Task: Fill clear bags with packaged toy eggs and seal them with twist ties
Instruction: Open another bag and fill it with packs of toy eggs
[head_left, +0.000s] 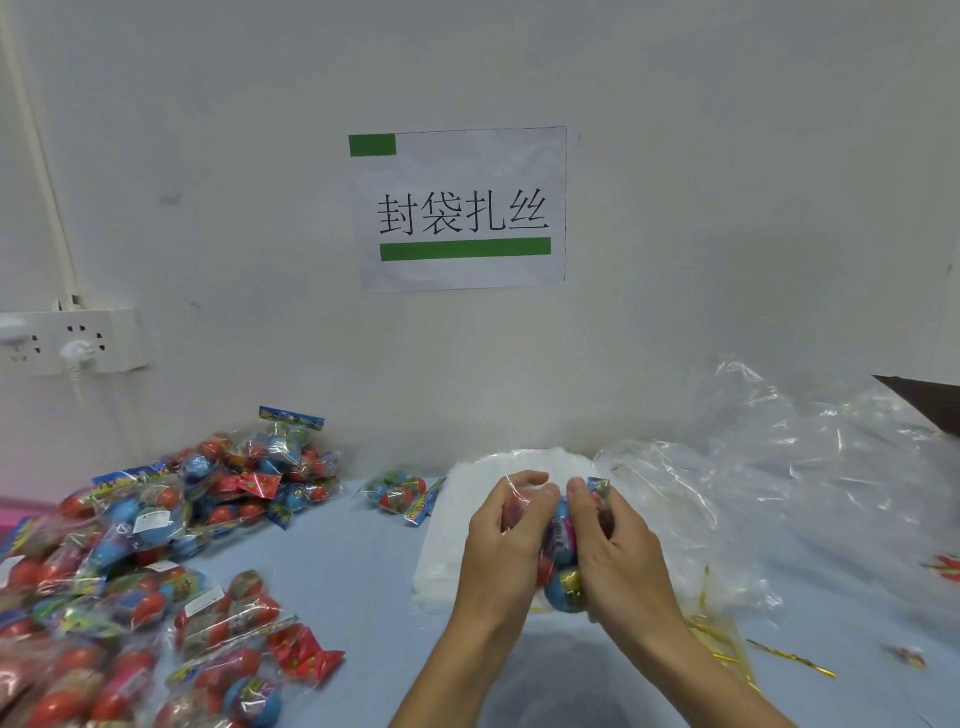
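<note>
Both hands meet over the middle of the table around one clear bag of toy eggs (561, 551), with blue and red eggs showing between the palms. My left hand (506, 540) pinches the bag's plastic at the top left. My right hand (618, 551) grips the bag from the right, fingers curled over its top. Under the hands lies a flat stack of clear bags (441, 530). Gold twist ties (753, 649) lie scattered to the right of my right wrist.
A big heap of packaged toy eggs (130, 561) covers the left side of the blue table. One lone pack (402, 493) lies near the wall. Crumpled clear plastic (779, 467) fills the right. A paper sign (460, 208) and a power strip (72, 340) hang on the wall.
</note>
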